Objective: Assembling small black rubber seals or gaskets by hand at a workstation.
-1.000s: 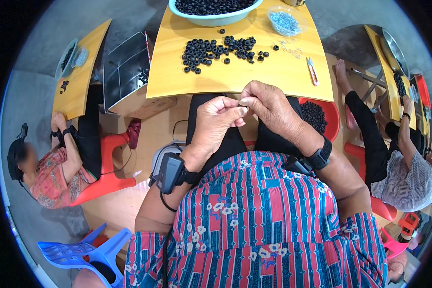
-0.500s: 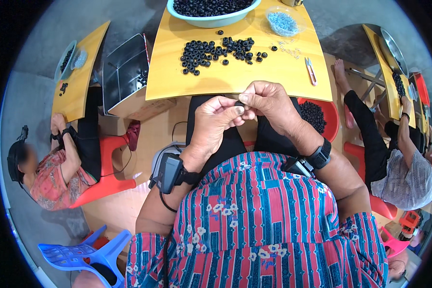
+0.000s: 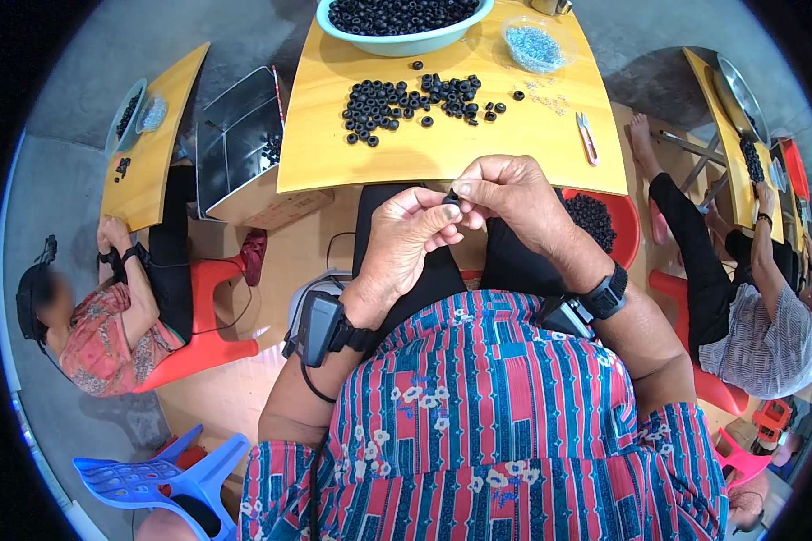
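Note:
My left hand (image 3: 408, 236) and my right hand (image 3: 512, 197) meet above my lap, just in front of the yellow table (image 3: 460, 149). Between the fingertips of both hands sits one small black ring (image 3: 451, 197), mostly hidden by my fingers. Several loose black rings (image 3: 406, 99) lie scattered on the table beyond my hands. A pale green bowl (image 3: 406, 41) full of black rings stands at the table's far edge. A clear dish of small bluish parts (image 3: 534, 43) sits to its right.
Small snips (image 3: 587, 138) lie on the table's right side. A red basin of black rings (image 3: 604, 221) sits under my right arm. A metal tray (image 3: 235, 135) stands left of the table. Two other people sit at yellow tables, left (image 3: 108, 307) and right (image 3: 749, 298). A blue stool (image 3: 158, 478) stands lower left.
Both hands stay together at the same spot; the fingers have shifted slightly around the small black ring.

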Demonstrator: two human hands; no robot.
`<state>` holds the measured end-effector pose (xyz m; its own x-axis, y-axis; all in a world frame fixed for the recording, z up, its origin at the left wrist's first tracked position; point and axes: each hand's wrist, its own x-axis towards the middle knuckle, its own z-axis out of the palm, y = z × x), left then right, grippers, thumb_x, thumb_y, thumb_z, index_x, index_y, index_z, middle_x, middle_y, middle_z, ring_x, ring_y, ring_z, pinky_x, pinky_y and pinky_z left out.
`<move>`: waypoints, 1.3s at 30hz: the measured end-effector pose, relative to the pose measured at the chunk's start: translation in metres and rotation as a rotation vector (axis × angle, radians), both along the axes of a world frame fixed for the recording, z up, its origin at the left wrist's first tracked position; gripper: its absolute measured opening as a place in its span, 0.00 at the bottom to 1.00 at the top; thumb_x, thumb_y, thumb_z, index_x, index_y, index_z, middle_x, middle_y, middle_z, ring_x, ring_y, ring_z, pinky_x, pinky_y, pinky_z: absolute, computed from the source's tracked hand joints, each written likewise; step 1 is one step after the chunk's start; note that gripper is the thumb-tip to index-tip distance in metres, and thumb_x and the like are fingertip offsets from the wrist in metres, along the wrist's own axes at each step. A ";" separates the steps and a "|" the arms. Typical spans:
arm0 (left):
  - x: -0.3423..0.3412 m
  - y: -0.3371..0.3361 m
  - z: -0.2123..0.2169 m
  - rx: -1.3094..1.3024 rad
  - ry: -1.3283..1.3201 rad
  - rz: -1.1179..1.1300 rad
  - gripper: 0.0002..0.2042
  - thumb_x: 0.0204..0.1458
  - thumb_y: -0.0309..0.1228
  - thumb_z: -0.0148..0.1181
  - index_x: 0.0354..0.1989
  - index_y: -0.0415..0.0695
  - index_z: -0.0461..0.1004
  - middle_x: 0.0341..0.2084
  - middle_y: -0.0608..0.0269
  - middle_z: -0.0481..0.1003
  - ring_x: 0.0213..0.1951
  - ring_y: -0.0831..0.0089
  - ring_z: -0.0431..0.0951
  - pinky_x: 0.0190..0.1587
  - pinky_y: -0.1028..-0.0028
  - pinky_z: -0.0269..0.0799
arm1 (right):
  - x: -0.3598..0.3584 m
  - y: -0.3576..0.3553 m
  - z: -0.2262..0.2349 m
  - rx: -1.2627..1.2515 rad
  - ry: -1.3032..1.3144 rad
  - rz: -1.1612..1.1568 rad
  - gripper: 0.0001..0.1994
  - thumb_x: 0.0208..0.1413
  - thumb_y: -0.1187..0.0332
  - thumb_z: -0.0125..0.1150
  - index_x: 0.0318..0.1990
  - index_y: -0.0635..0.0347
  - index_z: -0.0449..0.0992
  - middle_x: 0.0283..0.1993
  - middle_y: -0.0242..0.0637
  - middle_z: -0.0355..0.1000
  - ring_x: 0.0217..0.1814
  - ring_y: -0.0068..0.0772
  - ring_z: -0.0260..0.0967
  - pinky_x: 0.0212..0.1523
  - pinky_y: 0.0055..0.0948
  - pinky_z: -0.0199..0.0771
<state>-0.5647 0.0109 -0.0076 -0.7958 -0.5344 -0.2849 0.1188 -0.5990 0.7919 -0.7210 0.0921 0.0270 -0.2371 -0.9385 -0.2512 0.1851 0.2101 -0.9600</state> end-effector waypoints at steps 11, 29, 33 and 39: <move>0.000 0.004 -0.006 0.007 -0.040 0.015 0.05 0.51 0.25 0.61 0.34 0.37 0.73 0.27 0.61 0.76 0.26 0.80 0.75 0.30 0.82 0.74 | 0.003 0.005 -0.001 -0.092 0.377 0.032 0.06 0.55 0.72 0.57 0.29 0.66 0.75 0.20 0.30 0.70 0.20 0.16 0.67 0.23 0.18 0.68; -0.008 -0.001 -0.006 -0.259 -0.113 0.132 0.06 0.47 0.21 0.63 0.33 0.34 0.74 0.24 0.62 0.76 0.24 0.81 0.75 0.27 0.82 0.73 | 0.007 -0.001 -0.020 -0.033 0.290 -0.115 0.09 0.57 0.70 0.56 0.28 0.66 0.74 0.21 0.32 0.72 0.21 0.19 0.70 0.24 0.20 0.71; -0.008 -0.004 -0.001 -0.112 -0.106 0.076 0.06 0.49 0.22 0.62 0.35 0.36 0.74 0.26 0.63 0.76 0.25 0.81 0.75 0.29 0.82 0.74 | -0.003 0.000 -0.022 -0.027 -0.018 -0.080 0.10 0.59 0.66 0.54 0.32 0.63 0.74 0.26 0.33 0.72 0.23 0.19 0.69 0.26 0.17 0.72; -0.004 -0.003 0.003 -0.065 -0.101 0.034 0.05 0.51 0.24 0.60 0.35 0.39 0.74 0.27 0.64 0.76 0.28 0.79 0.76 0.35 0.78 0.76 | -0.001 0.000 -0.021 0.094 -0.206 -0.063 0.17 0.60 0.57 0.53 0.30 0.65 0.72 0.24 0.34 0.69 0.21 0.22 0.68 0.25 0.20 0.72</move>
<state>-0.5687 0.0074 -0.0045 -0.7457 -0.5806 -0.3268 0.0558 -0.5432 0.8377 -0.7218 0.0918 0.0060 -0.2291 -0.8936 -0.3859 0.3907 0.2787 -0.8773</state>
